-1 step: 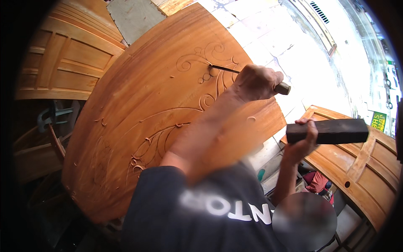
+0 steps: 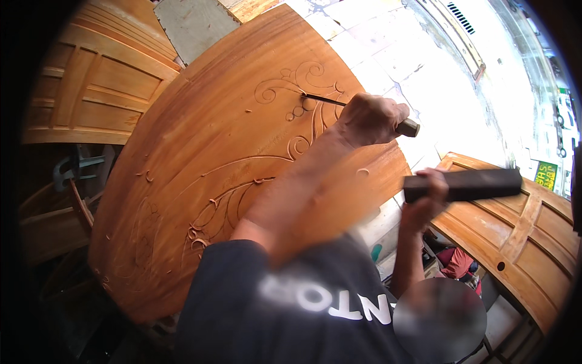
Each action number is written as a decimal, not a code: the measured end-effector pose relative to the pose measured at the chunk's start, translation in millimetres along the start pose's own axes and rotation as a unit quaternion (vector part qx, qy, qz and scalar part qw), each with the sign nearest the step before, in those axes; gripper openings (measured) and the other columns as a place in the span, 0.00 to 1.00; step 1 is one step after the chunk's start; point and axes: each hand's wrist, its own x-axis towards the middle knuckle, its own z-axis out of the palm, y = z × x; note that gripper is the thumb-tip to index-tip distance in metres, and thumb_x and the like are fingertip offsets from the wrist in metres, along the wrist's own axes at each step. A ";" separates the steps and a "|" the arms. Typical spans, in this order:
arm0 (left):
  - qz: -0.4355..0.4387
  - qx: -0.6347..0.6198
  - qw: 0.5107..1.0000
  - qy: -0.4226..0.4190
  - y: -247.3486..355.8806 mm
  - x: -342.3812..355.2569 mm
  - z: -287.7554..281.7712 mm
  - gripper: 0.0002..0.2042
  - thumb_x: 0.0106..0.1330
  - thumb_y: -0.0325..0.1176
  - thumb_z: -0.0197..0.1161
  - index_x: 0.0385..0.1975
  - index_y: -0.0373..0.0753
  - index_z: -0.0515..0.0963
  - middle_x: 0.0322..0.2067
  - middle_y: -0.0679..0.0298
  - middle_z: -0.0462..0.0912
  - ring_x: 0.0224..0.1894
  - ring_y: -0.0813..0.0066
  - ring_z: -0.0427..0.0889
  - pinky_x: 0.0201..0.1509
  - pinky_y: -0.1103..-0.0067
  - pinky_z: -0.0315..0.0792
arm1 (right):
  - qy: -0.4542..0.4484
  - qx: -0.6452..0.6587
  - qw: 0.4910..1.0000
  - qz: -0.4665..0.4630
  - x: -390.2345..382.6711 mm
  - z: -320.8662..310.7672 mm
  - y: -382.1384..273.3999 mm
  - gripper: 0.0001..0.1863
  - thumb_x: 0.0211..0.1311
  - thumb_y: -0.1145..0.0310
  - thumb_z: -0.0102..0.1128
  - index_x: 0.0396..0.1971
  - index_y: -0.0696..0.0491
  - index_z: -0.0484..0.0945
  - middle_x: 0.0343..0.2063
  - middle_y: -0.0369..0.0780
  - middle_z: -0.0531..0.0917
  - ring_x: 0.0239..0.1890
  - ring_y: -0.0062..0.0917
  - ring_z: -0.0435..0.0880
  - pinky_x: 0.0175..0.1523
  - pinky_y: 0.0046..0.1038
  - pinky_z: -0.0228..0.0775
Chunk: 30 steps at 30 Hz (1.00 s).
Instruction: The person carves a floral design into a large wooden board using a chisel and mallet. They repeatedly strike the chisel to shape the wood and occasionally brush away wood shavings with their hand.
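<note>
My left hand [image 2: 373, 118] is closed around a carving chisel [image 2: 324, 99]. Its dark blade slants down to the left and its tip meets a carved scroll line on the wooden panel [image 2: 200, 115]; the wooden handle's butt end sticks out past my fist to the right. My right hand [image 2: 427, 197] grips a dark rectangular wooden block [image 2: 476, 185], held up to the lower right of the chisel's butt and apart from it. Swirling vines and leaves are drawn and partly cut into the panel. Curled wood shavings [image 2: 197, 242] lie on it.
A panelled wooden door [image 2: 112, 85] lies at the left, and another panelled door [image 2: 524, 224] at the right. A grey board [image 2: 197, 27] sits behind the panel. A blue-grey clamp [image 2: 76, 170] is at the far left. Pale floor tiles [image 2: 376, 54] stretch beyond the panel in bright light.
My right hand and the dark block have shifted slightly left, toward the chisel's butt, and look more blurred. My left hand and the chisel have stayed in place.
</note>
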 end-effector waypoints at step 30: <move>0.023 -0.020 0.998 0.046 -10.4 -7.1 -17.7 0.19 0.66 0.52 0.68 0.20 0.47 0.73 0.14 0.68 0.75 0.17 0.70 0.80 0.21 0.73 0.73 | -0.099 -0.147 0.981 -0.081 4.3 -20.7 6.8 0.17 0.57 0.76 0.67 0.47 0.56 0.75 0.31 0.37 0.78 0.35 0.22 0.79 0.44 0.25 0.74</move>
